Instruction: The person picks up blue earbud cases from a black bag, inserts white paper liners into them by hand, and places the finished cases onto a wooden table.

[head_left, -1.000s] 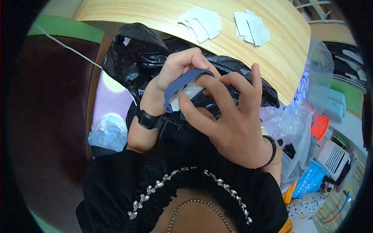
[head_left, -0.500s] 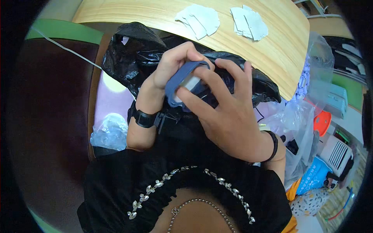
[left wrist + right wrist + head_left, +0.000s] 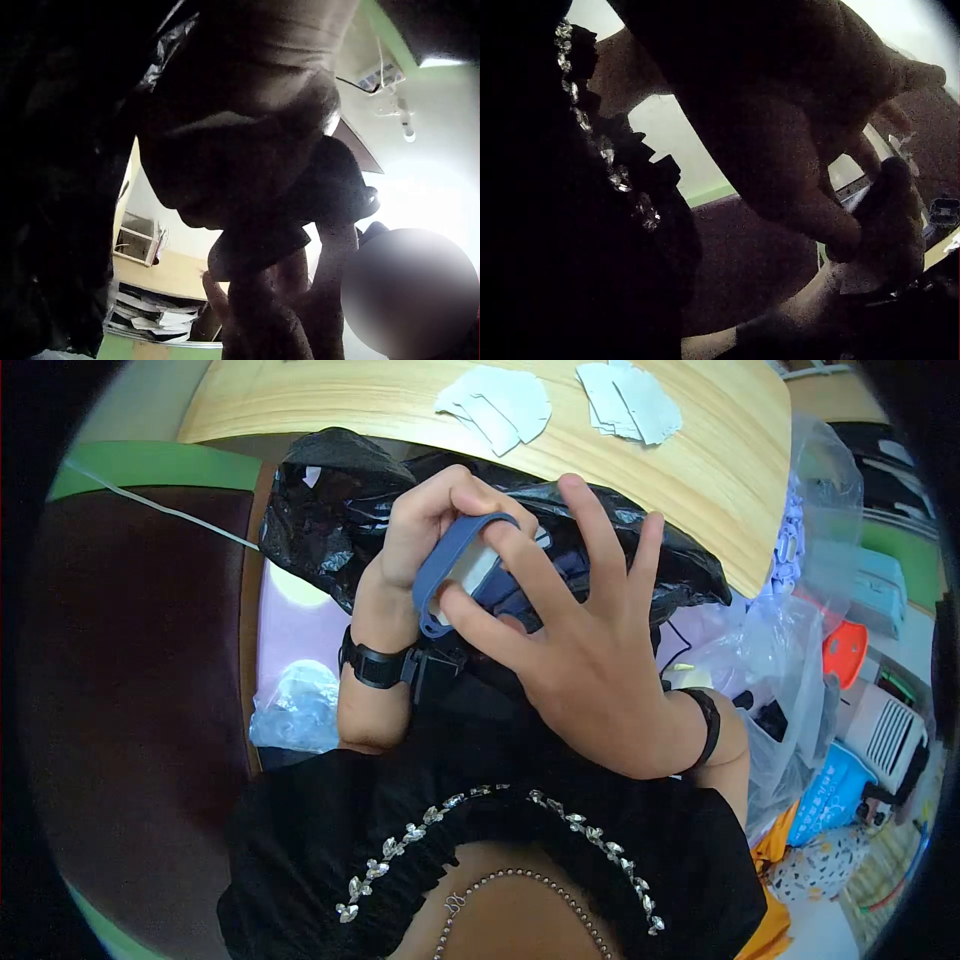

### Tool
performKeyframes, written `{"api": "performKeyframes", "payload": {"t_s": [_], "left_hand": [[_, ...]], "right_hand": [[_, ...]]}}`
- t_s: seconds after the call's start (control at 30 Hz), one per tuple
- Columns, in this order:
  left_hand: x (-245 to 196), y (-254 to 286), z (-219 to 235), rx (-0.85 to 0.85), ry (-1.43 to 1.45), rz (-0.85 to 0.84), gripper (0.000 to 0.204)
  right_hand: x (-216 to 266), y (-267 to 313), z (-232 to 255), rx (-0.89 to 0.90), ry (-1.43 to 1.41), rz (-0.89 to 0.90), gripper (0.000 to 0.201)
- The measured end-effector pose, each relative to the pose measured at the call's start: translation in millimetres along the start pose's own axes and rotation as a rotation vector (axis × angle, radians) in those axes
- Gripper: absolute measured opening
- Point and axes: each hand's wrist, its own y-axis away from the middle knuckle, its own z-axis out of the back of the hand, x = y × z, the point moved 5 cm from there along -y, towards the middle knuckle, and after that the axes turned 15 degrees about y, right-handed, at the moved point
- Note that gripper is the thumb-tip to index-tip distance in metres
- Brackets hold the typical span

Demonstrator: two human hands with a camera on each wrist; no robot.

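Note:
Over the lap, my left hand (image 3: 425,525) grips a dark blue, soft-looking sleeve (image 3: 436,568) from its far left side. The sleeve has a rounded rim and a small loop at its lower end. White material (image 3: 470,568) shows inside its opening. My right hand (image 3: 595,660) comes from the right. Two of its fingers bend into the opening at the rim, its thumb tip shows below them, and the other two fingers stand spread and raised. In the left wrist view the sleeve (image 3: 259,251) is a dark outline among the fingers.
A black plastic bag (image 3: 320,530) lies beneath the hands, against a wooden table (image 3: 330,400). Two groups of pale cut pieces (image 3: 500,405) lie on that table. Clear plastic bags (image 3: 750,660) hang at the right, near a red-orange item (image 3: 845,653). A dark brown panel (image 3: 150,660) fills the left.
Both hands and the sleeve have shifted slightly left, and the sleeve's opening has turned a little. The right hand's outer fingers have spread and straightened. The table pieces appear higher in view.

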Motion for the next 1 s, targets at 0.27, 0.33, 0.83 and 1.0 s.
{"api": "performKeyframes", "payload": {"t_s": [0.27,0.33,0.83,1.0], "left_hand": [[-11.3,23.5,-11.1,-0.520,-1.020,0.208,0.035],[-16.9,33.2,-9.2,-0.632,-1.437,0.221,0.032],[-11.5,64.0,-34.3,-0.601,-1.904,0.341,0.126],[-44.3,61.3,-51.8,-0.704,-1.670,-0.034,0.101]], "right_hand": [[-27.3,24.8,-17.9,0.210,-0.338,-0.077,0.045],[-39.2,33.8,-34.8,0.231,-0.369,-0.176,0.045],[-15.3,6.3,-59.1,0.109,-0.529,0.169,0.033],[-33.6,-4.3,-41.7,0.011,-0.561,0.137,0.023]]}}
